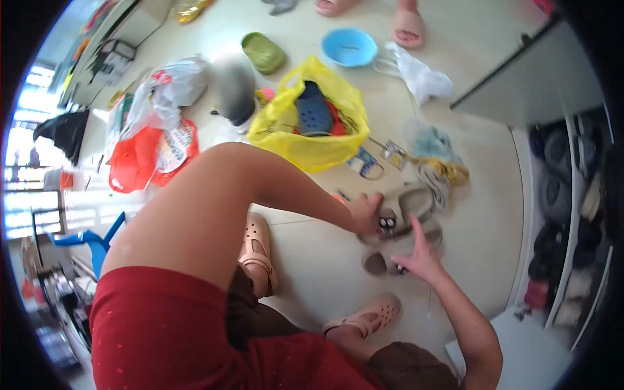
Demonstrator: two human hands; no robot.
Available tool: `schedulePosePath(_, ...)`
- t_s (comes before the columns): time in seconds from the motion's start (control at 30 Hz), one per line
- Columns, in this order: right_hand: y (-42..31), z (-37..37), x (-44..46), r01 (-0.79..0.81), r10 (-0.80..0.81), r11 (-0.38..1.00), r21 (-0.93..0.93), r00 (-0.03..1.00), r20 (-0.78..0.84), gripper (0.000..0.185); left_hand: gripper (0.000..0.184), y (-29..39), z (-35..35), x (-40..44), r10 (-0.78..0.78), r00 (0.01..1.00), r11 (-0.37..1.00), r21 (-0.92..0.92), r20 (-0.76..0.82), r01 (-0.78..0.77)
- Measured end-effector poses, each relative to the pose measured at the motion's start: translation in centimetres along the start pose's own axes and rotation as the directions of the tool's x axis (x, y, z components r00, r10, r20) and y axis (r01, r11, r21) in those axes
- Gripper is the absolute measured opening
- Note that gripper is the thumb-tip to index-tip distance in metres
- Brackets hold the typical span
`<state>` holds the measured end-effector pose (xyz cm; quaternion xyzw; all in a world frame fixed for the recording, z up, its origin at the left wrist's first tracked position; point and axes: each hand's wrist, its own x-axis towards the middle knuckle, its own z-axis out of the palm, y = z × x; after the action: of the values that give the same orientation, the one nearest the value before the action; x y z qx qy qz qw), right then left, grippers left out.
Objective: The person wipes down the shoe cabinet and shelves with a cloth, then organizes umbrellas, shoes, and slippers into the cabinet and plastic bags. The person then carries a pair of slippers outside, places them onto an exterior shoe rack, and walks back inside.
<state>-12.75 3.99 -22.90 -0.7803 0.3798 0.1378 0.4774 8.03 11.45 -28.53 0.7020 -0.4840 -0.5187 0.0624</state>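
Observation:
A pair of grey-beige slip-on shoes lies side by side on the tiled floor, toes to the left, with black-and-white decorations on top. My left hand (368, 213) is closed on the front of the farther shoe (416, 200). Over the nearer shoe (375, 263), my right hand (424, 255) spreads its thumb and forefinger apart. The thumb reaches the shoe's black decoration; whether the hand grips it is unclear. Just beyond are a bunched grey cloth (437, 185) and a yellow cloth (448, 170).
A yellow plastic bag (312, 153) holds a dark blue clog (315, 107). Around it stand a blue basin (350, 47), a green clog (263, 52) and a white bag (422, 77). Red and white bags (133, 159) lie left. A shoe rack (569, 253) stands right.

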Motion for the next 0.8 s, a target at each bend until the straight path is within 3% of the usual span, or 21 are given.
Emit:
schedulePosePath(0.1, 0.3, 0.8, 1.5, -0.006, 0.005, 1.000, 0.010, 0.993, 0.117, 0.108, 0.089, 1.1, -0.3, -0.7, -0.065, 0.998, 0.997, 0.044, 0.017, 0.064)
schedulePosePath(0.2, 3.6, 1.6, 2.7, -0.040, 0.028, 0.994, 0.106, 0.994, 0.110, 0.099, 0.085, 0.8, -2.7, -0.4, 0.015, 0.974, 0.987, 0.153, 0.225, -0.051)
schedulePosePath(0.23, 4.7, 1.5, 2.6, -0.062, 0.043, 0.985, 0.158, 0.992, 0.118, 0.094, 0.063, 1.4, -4.6, -1.1, 0.129, 0.972, 0.949, 0.259, 0.196, -0.178)
schedulePosePath(0.27, 5.3, 1.4, 2.8, -0.089, 0.062, 0.973, 0.211, 0.989, 0.133, 0.089, 0.046, 1.6, -7.2, -1.9, 0.306, 0.946, 0.914, 0.242, 0.109, -0.324)
schedulePosePath(0.3, 2.5, -0.4, 1.5, -0.072, 0.040, 0.974, 0.217, 0.988, 0.150, 0.072, 0.031, 1.5, -10.3, -2.6, 0.472, 0.881, 0.852, 0.241, 0.025, -0.464)
schedulePosePath(0.33, 1.4, -1.3, 0.5, -0.111, 0.058, 0.934, 0.340, 0.985, 0.161, 0.067, 0.013, 1.3, -13.5, -3.0, 0.650, 0.746, 0.756, 0.217, -0.142, -0.617)
schedulePosePath(0.4, 0.3, -2.6, -1.2, -0.188, 0.102, 0.801, 0.568, 0.978, 0.181, 0.059, 0.009, 0.5, -19.2, -4.5, 0.596, 0.666, 0.801, 0.283, -0.448, -0.527)
schedulePosePath(0.47, -1.0, -4.2, -2.5, -0.166, 0.141, 0.754, 0.635, 0.986, 0.091, 0.051, 0.013, -1.2, -23.5, -5.8, 0.366, 0.749, 0.930, 0.199, -0.552, -0.309)
schedulePosePath(0.5, -1.4, -5.6, -3.2, -0.153, 0.164, 0.735, 0.660, 0.985, 0.046, 0.048, 0.016, -0.9, -25.1, -8.4, 0.277, 0.807, 0.961, 0.136, -0.521, -0.242)
schedulePosePath(0.57, -2.8, -8.8, -6.1, -0.156, 0.192, 0.803, 0.576, 0.981, -0.002, 0.048, 0.021, 2.0, -26.8, -15.0, 0.199, 0.925, 0.969, 0.209, -0.324, -0.135)
schedulePosePath(0.63, -4.2, -12.4, -9.6, -0.049, 0.057, 0.959, 0.280, 0.998, -0.021, 0.044, 0.034, 0.3, -26.0, -21.7, 0.315, 0.931, 0.855, 0.482, -0.187, -0.192)
schedulePosePath(0.7, -13.9, -16.4, -12.7, -0.497, 0.453, 0.816, 0.296, 0.867, 0.208, 0.042, 0.033, 2.7, -26.4, -27.6, 0.088, 0.996, 0.933, 0.347, 0.033, -0.094)
schedulePosePath(0.73, -16.0, -16.9, -13.3, -0.344, 0.325, 0.934, 0.093, 0.930, 0.170, 0.040, 0.031, 1.5, -25.3, -29.7, 0.111, 0.994, 0.956, 0.272, 0.013, -0.110)
schedulePosePath(0.77, -17.6, -17.2, -14.2, -0.172, 0.192, 0.977, -0.126, 0.967, 0.166, 0.037, 0.023, 2.5, -25.3, -30.5, 0.315, 0.941, 0.840, 0.498, -0.123, -0.216)
schedulePosePath(0.8, -18.1, -16.2, -13.7, -0.101, 0.121, 0.982, -0.162, 0.986, 0.118, 0.038, 0.021, 2.3, -25.8, -31.2, 0.372, 0.916, 0.820, 0.515, -0.149, -0.250)
